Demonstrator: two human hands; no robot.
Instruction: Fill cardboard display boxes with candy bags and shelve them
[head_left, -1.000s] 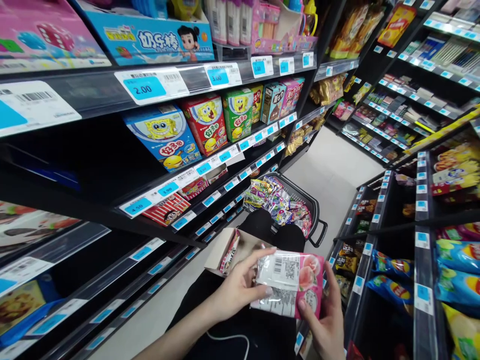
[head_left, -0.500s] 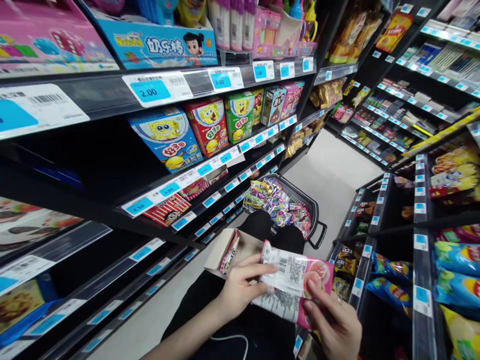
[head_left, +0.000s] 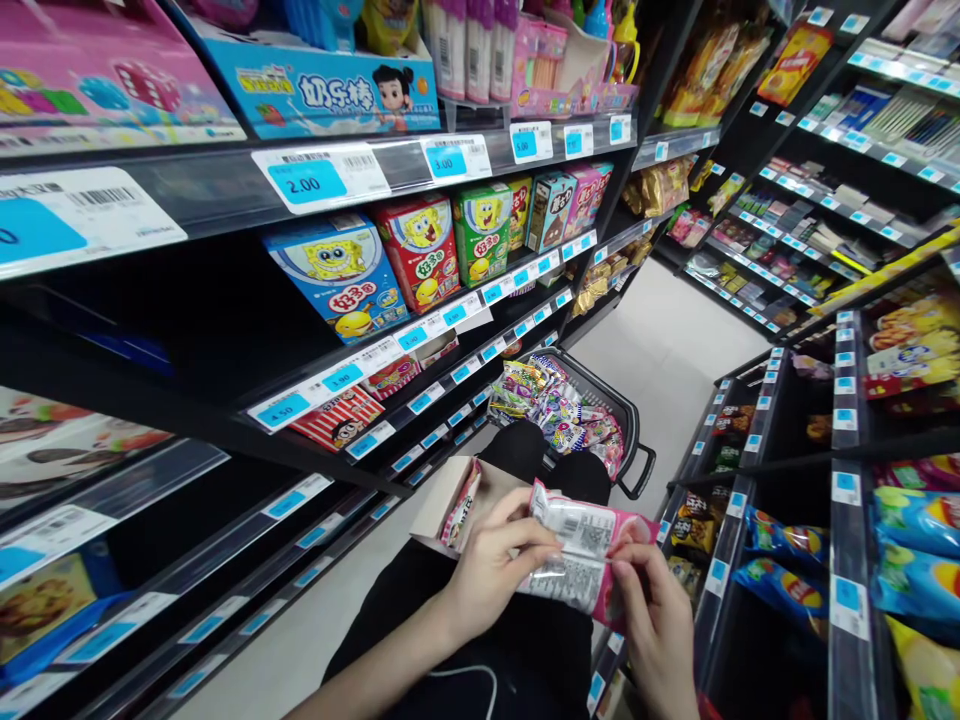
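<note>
A pink and white snack packet (head_left: 574, 580), printed back facing up with a barcode and small text, is held level above my lap. My left hand (head_left: 495, 565) pinches it near the middle, fingertips at the back seam. My right hand (head_left: 652, 610) grips its pink right end between thumb and fingers. On my lap, just beyond the left hand, lies an open cardboard box (head_left: 435, 510) with a wrapped piece (head_left: 461, 505) standing inside. Past my knees, a dark shopping basket (head_left: 634, 425) on the floor holds several colourful snack bags (head_left: 562, 410).
To the left run black shelves with price tags (head_left: 322, 180) and cartoon snack boxes (head_left: 337, 270). On the right are bins of chip bags (head_left: 795, 590). A pale floor aisle (head_left: 667, 320) lies ahead. A white cord (head_left: 480, 672) crosses my lap.
My right hand has shifted left and turned, its fingers now closer to the packet's seam. The left fingers have moved slightly right along the packet. The box stays on my lap.
</note>
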